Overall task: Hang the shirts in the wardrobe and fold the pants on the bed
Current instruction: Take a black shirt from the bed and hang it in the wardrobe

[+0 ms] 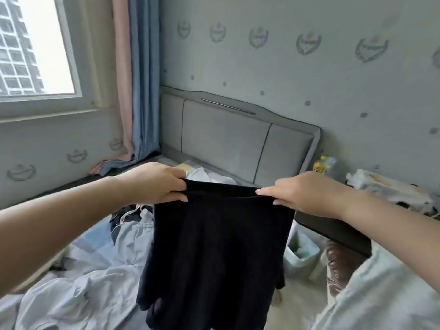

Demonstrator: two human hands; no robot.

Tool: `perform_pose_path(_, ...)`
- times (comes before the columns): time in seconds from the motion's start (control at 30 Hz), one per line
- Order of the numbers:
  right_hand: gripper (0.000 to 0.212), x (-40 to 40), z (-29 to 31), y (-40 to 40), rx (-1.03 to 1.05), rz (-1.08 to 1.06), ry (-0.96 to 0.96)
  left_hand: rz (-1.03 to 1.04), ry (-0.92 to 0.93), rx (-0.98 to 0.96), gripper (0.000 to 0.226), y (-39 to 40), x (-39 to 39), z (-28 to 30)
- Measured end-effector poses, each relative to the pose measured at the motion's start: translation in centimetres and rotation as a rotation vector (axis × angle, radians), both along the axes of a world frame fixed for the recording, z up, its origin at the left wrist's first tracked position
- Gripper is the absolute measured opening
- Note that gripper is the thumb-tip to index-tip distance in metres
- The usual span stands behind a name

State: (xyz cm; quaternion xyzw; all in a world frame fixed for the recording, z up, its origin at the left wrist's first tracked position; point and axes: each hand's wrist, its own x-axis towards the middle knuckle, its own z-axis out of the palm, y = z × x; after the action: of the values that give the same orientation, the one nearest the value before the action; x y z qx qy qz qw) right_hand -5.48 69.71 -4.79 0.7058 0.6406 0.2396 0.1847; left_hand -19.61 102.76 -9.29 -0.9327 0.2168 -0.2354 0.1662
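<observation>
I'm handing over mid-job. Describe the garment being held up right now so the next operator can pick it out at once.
Start at the grey padded headboard; in front of it, over the bed, both hands hold up one black garment. The left hand and right hand pinch its waistband ends. It alone is dark and hanging; the pale clothes lie crumpled below.

1 view only, head-mounted wide-angle, so no overlap with any other camera. It looks forward and slightly down across the bed [100, 277] toward the grey padded headboard [238, 144], which sits mid-frame and well back. Strong barrel distortion: wall and window [40, 44] left of the headboard bow outward. Both forearms enter from the bottom corners, with the left hand [154, 182] and right hand [300, 194] close to the lens, in front of and below the headboard. Bedside clutter falls right of the headboard at frame edge.
</observation>
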Motion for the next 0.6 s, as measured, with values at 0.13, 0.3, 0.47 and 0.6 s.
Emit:
perform_pose_path(0.13,0.040,-1.1,1.4,-7.6,-0.013,-0.258,0.192,-0.048,0.104,-0.214,0.076,-4.5,4.2,1.4)
perform_pose_path(0.3,0.034,-3.6,1.9,-17.6,0.069,-0.325,0.144,-0.039,0.327,-0.572,0.059,-11.4,8.6,3.4)
perform_pose_path(0.47,0.030,-7.0,3.1,-24.7,-0.104,-0.721,0.263,-0.082,0.375,-0.736,0.009,-20.5,11.4,4.4)
perform_pose_path(0.6,0.035,-8.8,3.4,-33.2,0.006,-0.938,0.287,-0.134,0.418,-0.982,0.006,-28.5,13.1,5.2)
